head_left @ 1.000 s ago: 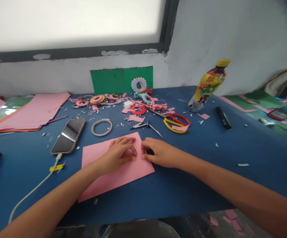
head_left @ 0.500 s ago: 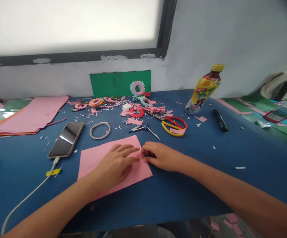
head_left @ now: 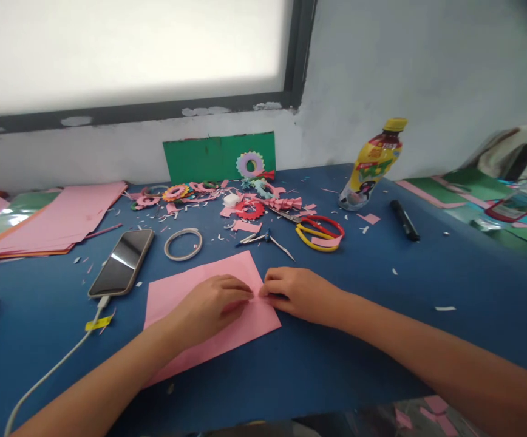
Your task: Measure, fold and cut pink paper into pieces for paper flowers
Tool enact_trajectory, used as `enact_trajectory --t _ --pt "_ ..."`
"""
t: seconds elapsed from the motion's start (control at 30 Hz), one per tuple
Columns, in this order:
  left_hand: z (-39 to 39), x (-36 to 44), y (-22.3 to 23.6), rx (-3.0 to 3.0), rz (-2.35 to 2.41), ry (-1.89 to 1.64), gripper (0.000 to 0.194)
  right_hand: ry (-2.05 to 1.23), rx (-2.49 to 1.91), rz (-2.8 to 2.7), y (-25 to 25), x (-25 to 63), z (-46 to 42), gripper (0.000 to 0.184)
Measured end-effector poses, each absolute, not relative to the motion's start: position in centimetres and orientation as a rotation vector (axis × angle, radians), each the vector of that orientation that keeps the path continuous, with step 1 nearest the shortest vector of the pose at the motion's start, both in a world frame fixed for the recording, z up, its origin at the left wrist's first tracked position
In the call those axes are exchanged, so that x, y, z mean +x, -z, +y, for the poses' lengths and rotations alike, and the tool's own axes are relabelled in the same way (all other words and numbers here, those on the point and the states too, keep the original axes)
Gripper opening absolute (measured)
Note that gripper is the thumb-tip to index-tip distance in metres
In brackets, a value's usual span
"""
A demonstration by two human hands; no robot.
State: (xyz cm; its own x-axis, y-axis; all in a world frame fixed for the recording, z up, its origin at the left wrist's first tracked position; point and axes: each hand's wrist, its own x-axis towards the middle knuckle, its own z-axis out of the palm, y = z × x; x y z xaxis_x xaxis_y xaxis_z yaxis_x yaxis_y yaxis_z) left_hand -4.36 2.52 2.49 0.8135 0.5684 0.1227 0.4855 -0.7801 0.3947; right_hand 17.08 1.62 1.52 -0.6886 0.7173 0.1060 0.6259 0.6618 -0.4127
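A sheet of pink paper (head_left: 209, 273) lies at a slant on the blue table in front of me. My left hand (head_left: 213, 306) rests over its middle, fingers drawn together, with the tips gripping at the sheet near its right side. Facing it, my right hand (head_left: 297, 294) is closed in a pinch at the paper's right edge. The two hands' fingertips almost meet, and a small raised ridge shows in the paper between them. Beyond the sheet are a compass (head_left: 267, 237), red-and-yellow-handled scissors (head_left: 320, 233) and a roll of tape (head_left: 183, 244).
At left, a phone (head_left: 122, 264) with a white cable (head_left: 56, 371) lies beside stacked pink sheets (head_left: 67, 212). Paper rings and scraps gather before a green board (head_left: 218, 158). A drink bottle (head_left: 371, 167) and a black marker (head_left: 404, 221) are at right.
My left fingers have drawn together, and both hands have shifted slightly toward me along the paper's right side. A small ridge now shows between the fingertips. The view has tilted slightly.
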Motion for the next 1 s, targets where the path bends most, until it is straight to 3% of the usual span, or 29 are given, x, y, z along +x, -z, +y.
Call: enact_trajectory --t 0.47,0.6,1.0 --pt "2.1 -4.2 -3.2 2.63 0.72 -0.295 0.015 -0.647 -1.101 -2.583 -1.7 16.9 1.6 0.006" --pt "2.2 -3.8 -2.9 2.481 0.913 -0.381 0.008 -0.593 -1.112 -2.628 -1.7 16.7 1.6 0.006" --pt "3.4 -3.1 -1.9 2.265 0.922 -0.4 0.013 -0.483 -1.312 -2.592 -1.5 15.7 1.1 0.012"
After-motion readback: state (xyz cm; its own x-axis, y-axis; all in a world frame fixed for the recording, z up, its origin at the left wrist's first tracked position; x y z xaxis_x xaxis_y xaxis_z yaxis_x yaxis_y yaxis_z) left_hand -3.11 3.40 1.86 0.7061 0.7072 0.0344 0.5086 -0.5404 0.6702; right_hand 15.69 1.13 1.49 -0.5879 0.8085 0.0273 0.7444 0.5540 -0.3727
